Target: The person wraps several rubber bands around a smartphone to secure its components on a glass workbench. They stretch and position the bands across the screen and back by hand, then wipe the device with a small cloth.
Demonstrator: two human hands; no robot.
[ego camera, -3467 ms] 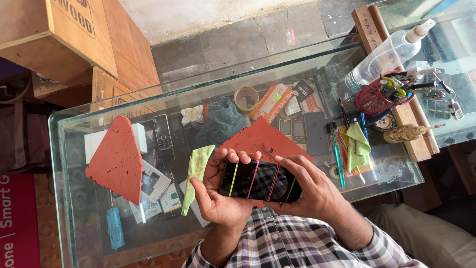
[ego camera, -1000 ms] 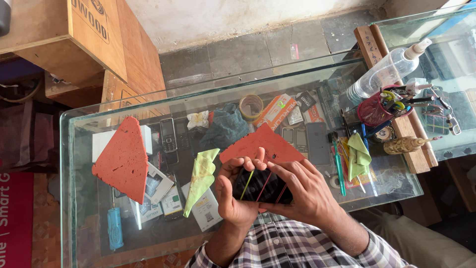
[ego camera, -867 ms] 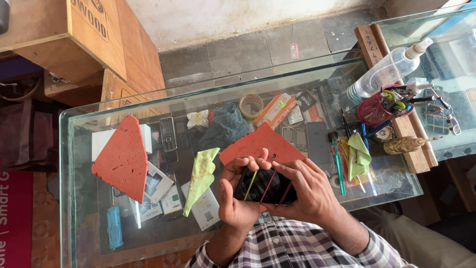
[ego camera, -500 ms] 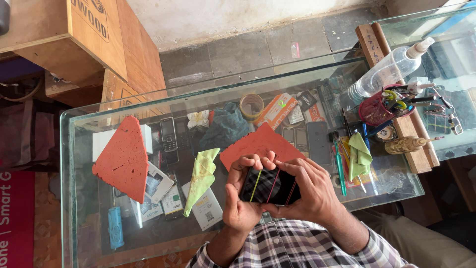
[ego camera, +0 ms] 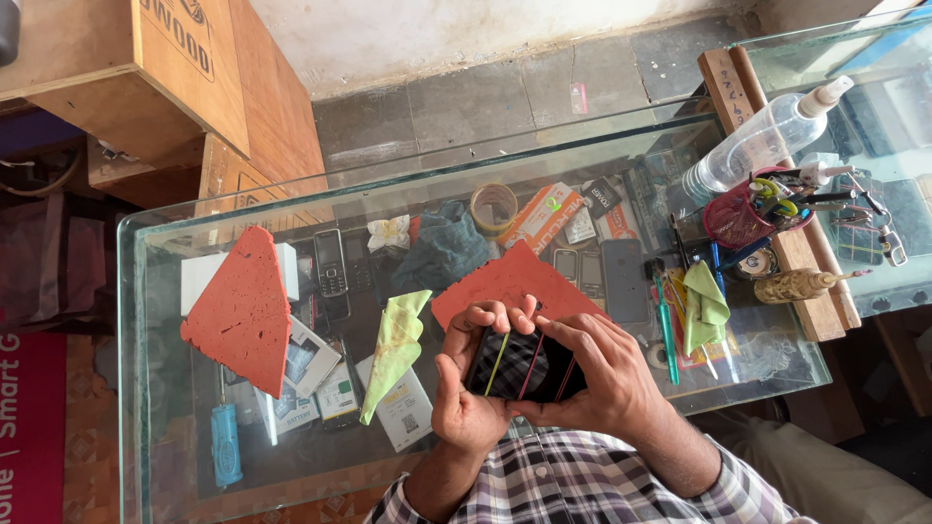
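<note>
both hands raised together in front of the chest. left hand (ego camera: 466, 403) cupped, palm toward the other hand, fingers curled over the top, thumb up along the near side. right hand (ego camera: 607, 383) wrapped from the opposite side, fingers bent, thumb tucked under. forearms in plaid sleeves converge from below, wrists bent inward.

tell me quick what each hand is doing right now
Left hand: closed around the left end of the dark phone with coloured bands.
Right hand: closed on the same phone's right end.
</note>
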